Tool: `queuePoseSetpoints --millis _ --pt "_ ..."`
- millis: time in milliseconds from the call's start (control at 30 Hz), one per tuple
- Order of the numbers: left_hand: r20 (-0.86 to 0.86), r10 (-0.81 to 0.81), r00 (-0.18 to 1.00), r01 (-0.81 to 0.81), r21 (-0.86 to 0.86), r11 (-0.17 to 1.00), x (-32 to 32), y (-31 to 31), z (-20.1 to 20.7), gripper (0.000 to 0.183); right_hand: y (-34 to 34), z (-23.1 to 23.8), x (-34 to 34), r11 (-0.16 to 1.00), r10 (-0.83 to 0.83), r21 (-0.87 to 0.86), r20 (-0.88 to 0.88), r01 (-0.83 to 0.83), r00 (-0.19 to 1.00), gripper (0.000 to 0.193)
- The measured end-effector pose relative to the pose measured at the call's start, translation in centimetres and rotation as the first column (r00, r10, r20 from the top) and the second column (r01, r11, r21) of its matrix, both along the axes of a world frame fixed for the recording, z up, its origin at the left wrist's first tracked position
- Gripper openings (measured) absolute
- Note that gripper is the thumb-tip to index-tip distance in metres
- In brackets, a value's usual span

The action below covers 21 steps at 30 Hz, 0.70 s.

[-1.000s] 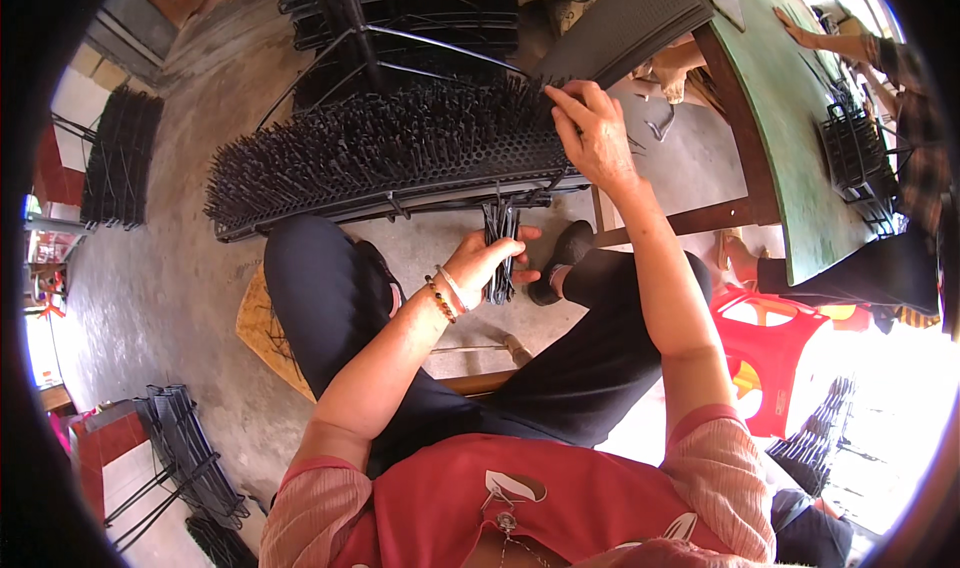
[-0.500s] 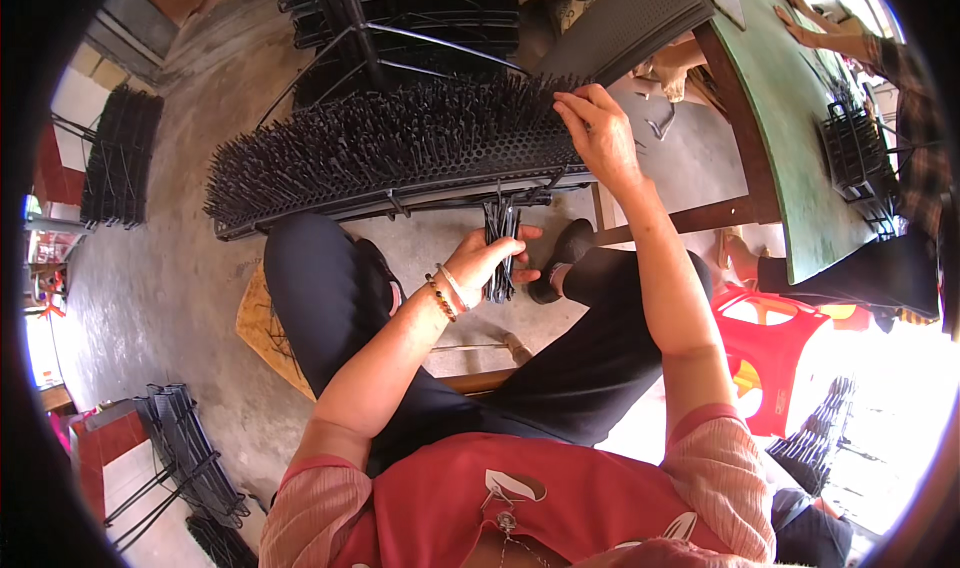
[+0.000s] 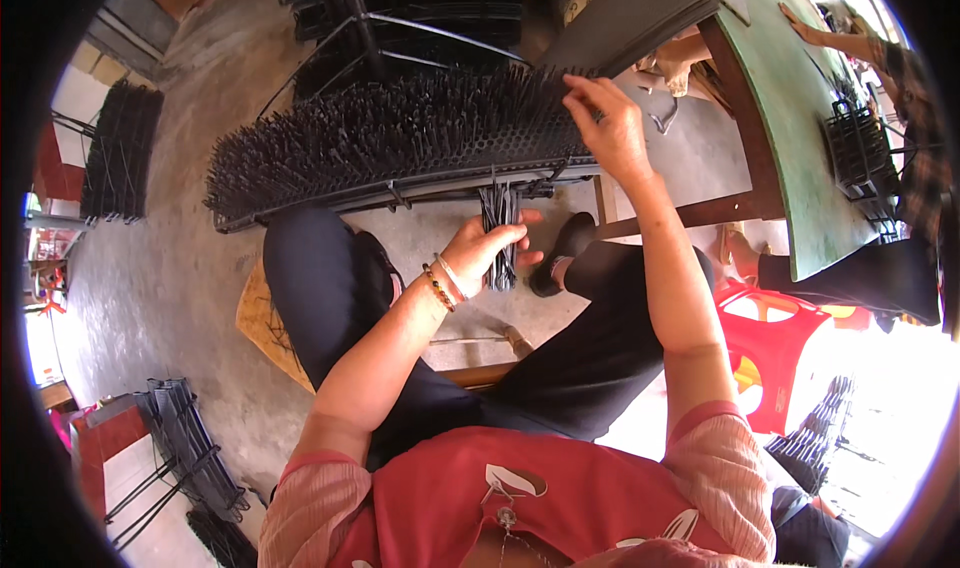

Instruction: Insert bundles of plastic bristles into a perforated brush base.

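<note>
A long black perforated rack lies across in front of my knees, filled with several upright thin black rods. My left hand is closed around a small bundle of black rods just below the rack's near edge. My right hand is raised over the rack's right end, fingers pinched at the tops of the rods there; whether it holds one I cannot tell.
A green table stands at the right, with another person's arm and a black wire basket on it. A red plastic stool is beside my right leg. Stacks of black wire frames sit beyond the rack, more at the lower left.
My right hand has shifted slightly up and right along the rack's right end. The left hand stays on the bundle.
</note>
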<state>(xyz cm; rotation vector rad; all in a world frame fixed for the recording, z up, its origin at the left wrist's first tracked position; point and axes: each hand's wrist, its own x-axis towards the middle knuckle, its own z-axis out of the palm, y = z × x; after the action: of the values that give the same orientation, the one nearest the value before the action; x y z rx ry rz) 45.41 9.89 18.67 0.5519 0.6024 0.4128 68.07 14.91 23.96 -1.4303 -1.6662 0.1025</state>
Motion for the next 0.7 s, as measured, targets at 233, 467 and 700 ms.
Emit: queuePoseSetpoints --millis 233,467,700 --pt "0.165 0.046 0.985 -0.065 0.110 0.992 0.6 1.1 2.4 0.025 -2.9 2.2 -2.3 0.708 0.140 -0.609 -0.373 -0.356 0.917 0.025" --pt "0.090 0.142 0.986 -0.145 0.026 0.989 0.2 0.4 1.6 0.025 -3.4 0.8 -4.2 0.557 0.149 -0.582 -0.631 -0.592 0.761 0.021" --pt "0.025 0.269 0.963 -0.269 -0.007 0.963 0.9 0.6 0.7 0.018 -3.4 -0.3 -3.4 0.675 0.005 -0.474 -0.763 -0.565 0.647 0.020"
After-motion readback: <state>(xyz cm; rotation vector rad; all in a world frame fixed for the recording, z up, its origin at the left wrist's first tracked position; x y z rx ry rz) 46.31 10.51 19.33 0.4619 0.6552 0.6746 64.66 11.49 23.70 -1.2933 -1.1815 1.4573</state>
